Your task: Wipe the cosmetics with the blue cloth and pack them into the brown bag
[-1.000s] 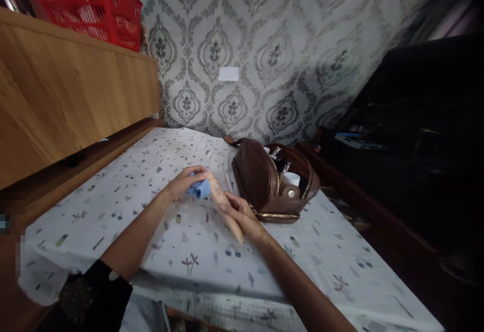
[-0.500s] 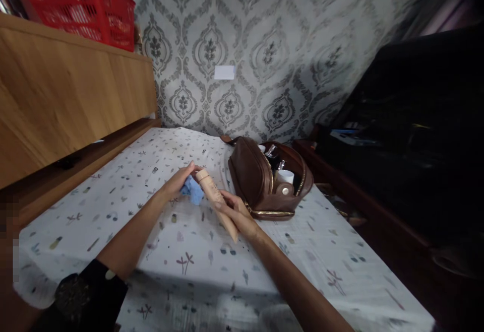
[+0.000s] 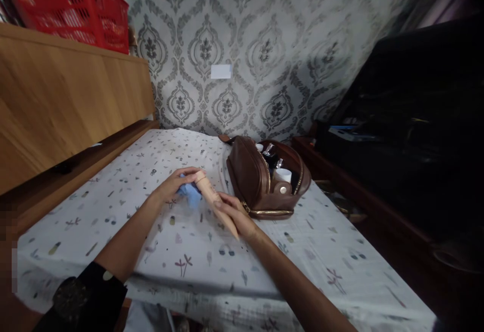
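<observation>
My right hand [image 3: 239, 216] is closed around a peach-coloured squeeze tube [image 3: 207, 191], which slants with its capped end up and to the left. My left hand [image 3: 180, 181] grips a crumpled blue cloth [image 3: 191, 196] that hangs below the fingers, and its fingertips touch the tube's cap. Just right of my hands, the brown toiletry bag [image 3: 245, 168] stands unzipped on the patterned sheet [image 3: 166, 231]. Inside it show a white-lidded container [image 3: 283, 175] and bottles with clear caps [image 3: 269, 149].
A wooden cabinet [image 3: 75, 90] borders the left side, with a red plastic basket [image 3: 68, 9] on top. Patterned wallpaper [image 3: 242, 29] with a white plate [image 3: 221, 71] rises behind. A large dark object [image 3: 416, 135] fills the right.
My left hand's fingers have come over the cap end of the tube, with the blue cloth still in them. The right hand keeps its hold; the view has shifted slightly.
</observation>
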`<state>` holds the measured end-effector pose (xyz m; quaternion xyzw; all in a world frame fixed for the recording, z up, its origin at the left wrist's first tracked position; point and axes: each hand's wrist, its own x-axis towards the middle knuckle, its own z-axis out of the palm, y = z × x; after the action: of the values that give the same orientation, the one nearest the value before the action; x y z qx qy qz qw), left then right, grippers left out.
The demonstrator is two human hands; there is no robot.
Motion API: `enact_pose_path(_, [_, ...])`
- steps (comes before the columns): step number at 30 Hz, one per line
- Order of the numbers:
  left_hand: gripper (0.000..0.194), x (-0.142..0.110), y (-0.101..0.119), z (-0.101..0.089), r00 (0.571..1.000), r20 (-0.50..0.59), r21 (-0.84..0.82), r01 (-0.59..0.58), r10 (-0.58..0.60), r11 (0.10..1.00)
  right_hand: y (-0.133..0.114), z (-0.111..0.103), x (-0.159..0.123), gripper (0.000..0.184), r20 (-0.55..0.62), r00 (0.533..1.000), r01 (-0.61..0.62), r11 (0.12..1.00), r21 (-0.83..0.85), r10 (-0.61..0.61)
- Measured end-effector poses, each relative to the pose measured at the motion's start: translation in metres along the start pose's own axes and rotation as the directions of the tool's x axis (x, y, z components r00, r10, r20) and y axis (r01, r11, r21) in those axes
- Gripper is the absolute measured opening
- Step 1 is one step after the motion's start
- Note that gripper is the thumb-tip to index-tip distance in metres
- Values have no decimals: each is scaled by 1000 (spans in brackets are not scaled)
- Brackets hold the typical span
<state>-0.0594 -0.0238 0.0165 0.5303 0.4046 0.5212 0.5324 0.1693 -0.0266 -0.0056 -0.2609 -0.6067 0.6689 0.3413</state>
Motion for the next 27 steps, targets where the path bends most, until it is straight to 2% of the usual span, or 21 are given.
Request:
enact_pose_path(2, [57,-2,5,0,995,96,-45,7,-3,999,-2,0,-1,42,-15,999,-30,998,53,31])
enact_pose_path(4, [62,-2,7,1,989,146,-81,13,-1,997,-4,-1,-2,39,-13,999,-32,997,73,34])
enact_pose_path(6, [60,0,5,3,990,138,-84,1,10,996,-5,-1,-2,37,9,999,-32,998,53,32])
enact_pose_path(9, [45,2,0,6,996,82,-25,-22,24,999,-4,-1,-1,38,30,998,-49,999,22,49])
enact_pose_path(12, [37,0,2,6,998,68,9,6,-7,1000,-2,-2,1,41,28,996,-85,994,61,84])
enact_pose_path(17, [62,-3,9,6,988,153,-69,30,-19,997,-1,-3,1,42,41,992,-125,986,110,121])
enact_pose_path(23, [46,0,3,8,999,21,-29,37,-37,999,3,-4,1,36,42,991,-128,983,129,123])
enact_pose_path(25, [45,-1,4,6,998,42,-40,40,-38,998,3,-5,2,36,83,990,-126,981,148,115])
enact_pose_path(27, [52,-3,5,5,995,94,-64,38,-32,997,2,-6,2,37,110,989,-117,979,169,99])
